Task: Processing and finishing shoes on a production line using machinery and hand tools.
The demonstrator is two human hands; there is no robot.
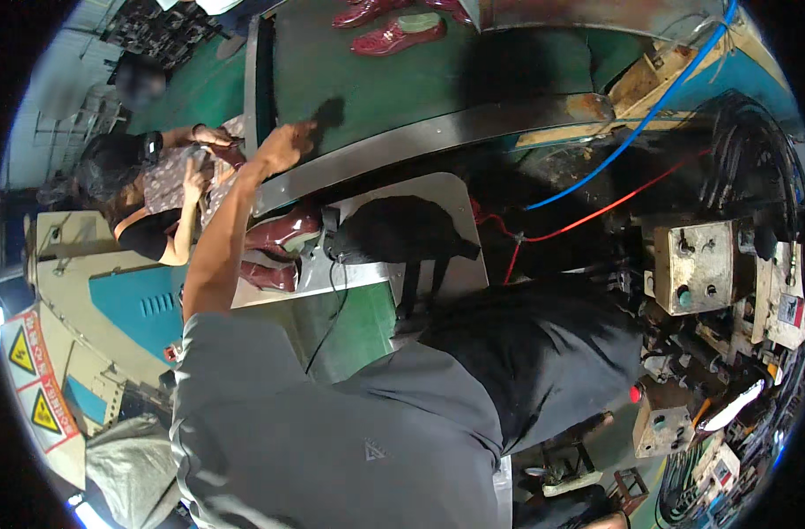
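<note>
A: Where is the left hand point(283, 150)?

B: Stretched out to the metal rail point(411, 137), above or just beside its inner edge; I cannot tell whether it touches.

A: Its fingers?

B: Curled in, close together. Whether they pinch anything, I cannot tell. The right hand is out of sight, so I cannot tell how its fingers stand.

A: And the burgundy shoes?

B: Counting from the left hand, with 12 at the top of the view: two burgundy shoes point(277, 232) rest at 6 o'clock on the pale metal table point(455, 198), the upper one near the rail's outer edge. More shoes point(398, 35) stand at 1 o'clock on the green surface point(376, 84).

A: Room to move?

B: The green surface spreads from 12 to 2 o'clock. Tighter at 9, where a co-worker point(169, 189) holds another shoe point(230, 157). At 4, a black bundle point(393, 231) sits beside the two shoes.
</note>
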